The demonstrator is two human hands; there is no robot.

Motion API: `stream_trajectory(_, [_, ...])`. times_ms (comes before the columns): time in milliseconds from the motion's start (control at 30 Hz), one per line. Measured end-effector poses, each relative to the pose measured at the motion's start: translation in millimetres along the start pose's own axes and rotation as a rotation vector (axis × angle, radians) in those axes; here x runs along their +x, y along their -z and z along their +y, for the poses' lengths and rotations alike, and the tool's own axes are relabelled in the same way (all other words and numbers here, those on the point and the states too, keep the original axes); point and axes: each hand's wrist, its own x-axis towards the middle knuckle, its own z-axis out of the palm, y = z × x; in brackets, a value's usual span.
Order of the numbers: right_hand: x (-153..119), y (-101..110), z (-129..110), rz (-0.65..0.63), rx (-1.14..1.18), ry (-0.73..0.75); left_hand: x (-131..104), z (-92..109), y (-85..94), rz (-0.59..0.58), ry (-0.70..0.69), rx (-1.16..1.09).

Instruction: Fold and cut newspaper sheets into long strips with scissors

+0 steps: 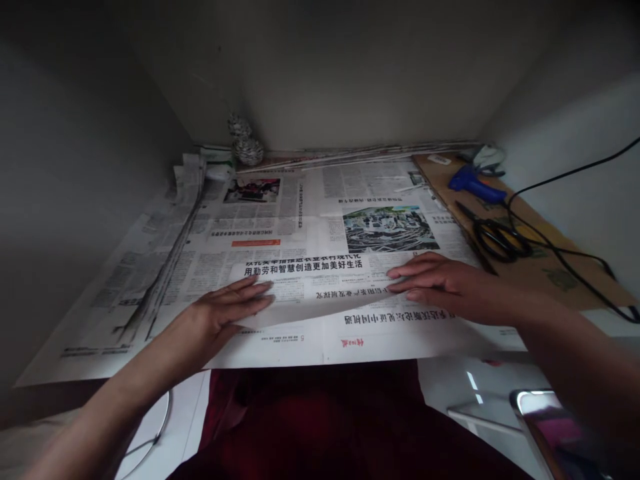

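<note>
A loose piece of newspaper (310, 283) with bold black headline characters lies in front of me, its near edge slightly raised and curved. My left hand (233, 303) rests on its left end, fingers stretched out and pointing right. On the right end, my right hand (435, 283) lies with its fingers extended to the left. Both hands touch the paper from above without visibly gripping it. Beneath is a larger newspaper sheet (295, 343) covering the work surface, with printed pictures beyond the hands.
Newspaper strips (173, 247) are piled on the left. At the right, a cardboard sheet (565, 273) carries black-handled scissors (500, 240) and a blue glue gun (477, 185) with a black cord. Thin paper rolls (380, 152) and a woven ornament (247, 148) stand by the back wall.
</note>
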Motion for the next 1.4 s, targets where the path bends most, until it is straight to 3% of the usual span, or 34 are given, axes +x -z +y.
stream_trajectory(133, [-5.8, -1.1, 6.0, 0.029, 0.082, -0.034, -7.6, -6.6, 1.9, 0.081, 0.147, -0.154])
stream_trajectory(300, [-6.0, -1.5, 2.5, 0.16, 0.245, -0.172, -1.4, 5.9, -2.9, 0.287, 0.373, -0.317])
stream_trajectory(500, [-1.8, -9.8, 1.9, 0.329, 0.32, -0.414, 1.6, 6.0, -15.7, 0.442, 0.439, -0.3])
stream_trajectory(767, [-3.2, -22.2, 1.1, 0.483, 0.292, -0.494, -6.3, -3.2, -7.0, 0.405, 0.513, -0.382])
stream_trajectory(933, [-0.4, -22.9, -3.5, 0.505, 0.26, -0.492, -16.9, -15.5, -3.8, 0.37, 0.74, -0.389])
stream_trajectory(1000, [0.4, -22.9, -3.3, 0.502, 0.256, -0.503, -17.0, -17.1, -0.7, 0.343, 0.745, -0.382])
stream_trajectory(1167, [1.4, -23.6, -2.5, 0.496, 0.225, -0.492, -9.6, -3.3, 5.4, 0.38, 0.632, -0.308])
stream_trajectory(1300, [1.0, -23.0, -2.9, 0.505, 0.21, -0.463, -3.7, 12.1, 0.0, 0.466, 0.758, -0.332])
stream_trajectory(1400, [-1.5, -25.2, -2.9, 0.52, 0.223, -0.486, -0.2, 16.9, -2.2, 0.45, 0.815, -0.296])
